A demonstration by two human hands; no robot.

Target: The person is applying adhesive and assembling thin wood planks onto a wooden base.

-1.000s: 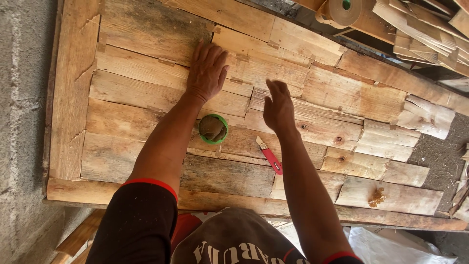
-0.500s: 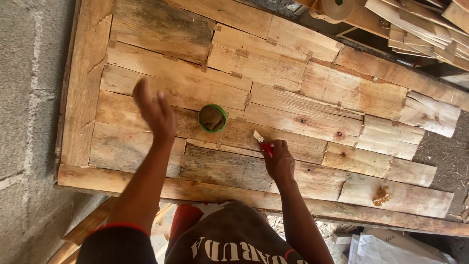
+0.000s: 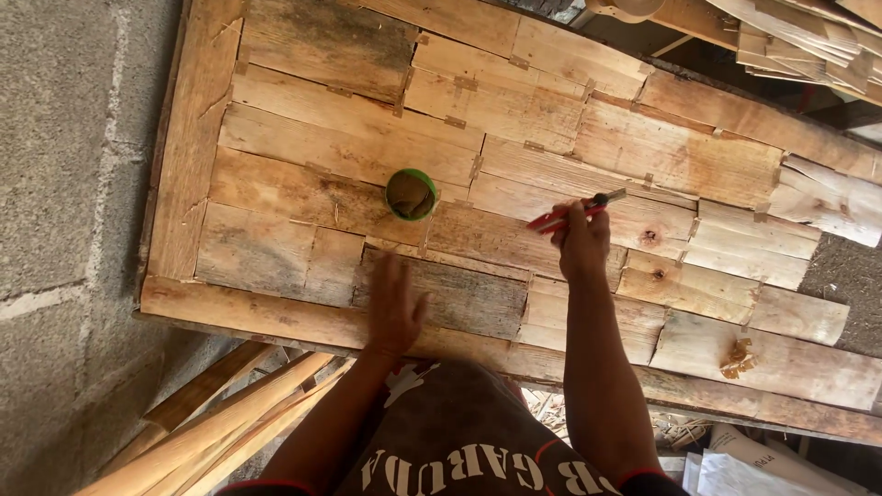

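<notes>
A big wooden panel (image 3: 303,211) made of several patched planks lies flat before me. My right hand (image 3: 581,241) grips a red utility knife (image 3: 571,210), blade end pointing right, just above the planks near the panel's middle. My left hand (image 3: 393,308) hovers blurred, fingers apart and holding nothing, over a grey plank near the front edge. A small green cup (image 3: 411,194) with brownish contents stands on the panel, beyond my left hand.
A concrete block wall (image 3: 64,184) runs along the left. Wooden sticks (image 3: 220,413) lean below the panel's front left corner. Stacked thin wood strips (image 3: 808,46) lie at the top right. A curled wood shaving (image 3: 738,358) rests on the right planks.
My right hand has picked up the red knife and lifted it up and to the right. My left hand has pulled back from the far planks toward the front edge.
</notes>
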